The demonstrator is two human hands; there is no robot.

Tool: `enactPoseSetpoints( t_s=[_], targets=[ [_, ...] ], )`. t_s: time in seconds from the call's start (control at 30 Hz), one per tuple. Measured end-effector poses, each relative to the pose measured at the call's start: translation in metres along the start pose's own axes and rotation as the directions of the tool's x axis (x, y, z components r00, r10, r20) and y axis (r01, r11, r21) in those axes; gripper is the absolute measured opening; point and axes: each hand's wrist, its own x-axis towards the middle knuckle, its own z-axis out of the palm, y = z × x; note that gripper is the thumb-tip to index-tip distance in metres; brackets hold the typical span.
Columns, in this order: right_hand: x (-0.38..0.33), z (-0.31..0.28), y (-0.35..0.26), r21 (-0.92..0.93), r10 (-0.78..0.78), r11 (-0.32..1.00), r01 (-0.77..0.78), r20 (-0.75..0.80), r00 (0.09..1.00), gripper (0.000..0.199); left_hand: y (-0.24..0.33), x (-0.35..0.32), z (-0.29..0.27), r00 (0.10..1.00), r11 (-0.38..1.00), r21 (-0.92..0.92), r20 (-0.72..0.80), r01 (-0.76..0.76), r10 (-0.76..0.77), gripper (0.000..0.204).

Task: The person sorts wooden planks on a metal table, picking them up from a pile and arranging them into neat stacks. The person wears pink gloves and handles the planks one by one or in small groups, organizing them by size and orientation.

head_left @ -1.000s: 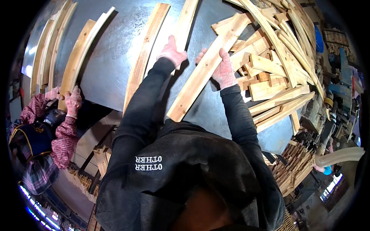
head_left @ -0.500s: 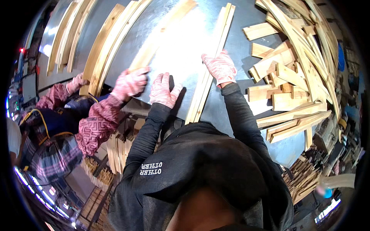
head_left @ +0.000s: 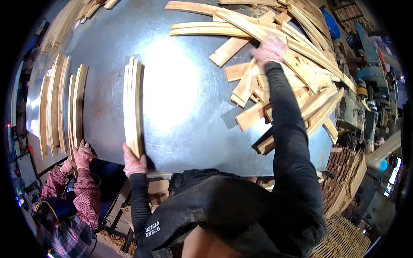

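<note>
Long pale wooden strips [head_left: 134,103] lie side by side on the metal table, left of the bright glare. My left hand [head_left: 135,161], in a pink-and-white knit glove, is closed round their near end. Out over the far part of a heap of loose boards [head_left: 254,88] reaches my right hand [head_left: 272,48], gloved the same way. It is smeared by motion and touches or hovers just above a long board [head_left: 241,23]. Whether its fingers grip that board cannot be made out.
At the left a co-worker's gloved hands [head_left: 83,154] are at the near end of narrow strips [head_left: 78,105]. More strips [head_left: 53,107] stand in rows beyond them. The metal table's surface [head_left: 193,142] ends at my waist. Stacked wood [head_left: 344,180] sits off its right corner, below machinery [head_left: 372,77].
The strips have moved left, with my left hand now at their near end. My right hand has left them and reached right and forward to the heap. The view has swung right.
</note>
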Motion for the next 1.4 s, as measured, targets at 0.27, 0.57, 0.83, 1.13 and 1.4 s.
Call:
enactPoseSetpoints(
  t_s=[0.27,0.57,0.83,1.13,1.4],
  targets=[
    [0.024,-0.008,-0.01,0.09,-0.784,0.617,0.782,0.146,0.603,0.046,0.118,0.013,0.022,0.912,0.82,-0.4,-0.142,-0.409,0.386,0.086],
    [0.091,0.045,-0.098,0.056,-0.531,0.843,0.534,-0.069,0.845,0.097,0.225,0.073,0.066,0.876,0.364,-0.896,0.373,0.255,0.305,0.034],
    [0.125,0.032,-0.147,0.18,-0.739,0.673,0.717,0.169,0.652,0.05,0.098,0.013,-0.03,0.998,0.985,-0.165,-0.045,-0.041,0.034,0.032],
    [0.055,-0.077,-0.21,0.939,-0.882,0.344,0.019,0.316,0.35,0.028,-0.024,0.019,0.023,0.989,0.995,-0.065,-0.123,0.076,-0.084,0.103],
    [0.01,-0.18,-0.211,0.978,-0.8,0.176,0.112,0.076,0.596,0.047,0.152,0.02,-0.043,0.949,0.587,-0.76,-0.123,-0.279,0.291,0.112]
  ],
)
